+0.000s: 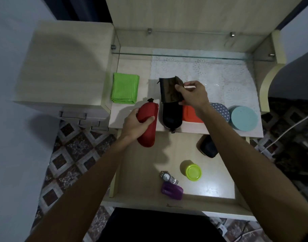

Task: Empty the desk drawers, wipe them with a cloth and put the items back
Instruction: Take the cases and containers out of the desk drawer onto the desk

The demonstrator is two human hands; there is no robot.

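Observation:
The desk drawer (146, 172) is pulled out below me. In it lie a wristwatch (168, 177), a purple case (172, 190), a lime-lidded jar (192, 171) and a black case (208, 148). My left hand (136, 124) grips a red pouch (148, 131) that hangs over the desktop's front edge above the drawer. My right hand (191, 95) pinches a dark brown zip pouch (168, 90) above the desktop. A black pouch (171, 117) and an orange item (190, 114) lie under it. A folded green cloth (125, 90) rests at the desktop's left.
A patterned tin (221, 110) and a round teal box (244, 118) stand at the desktop's right on a white lace mat (210, 74). A glass shelf (184, 55) spans the back. A side cabinet (65, 67) with handled drawers is on the left. A white cable (289, 128) crosses the floor at right.

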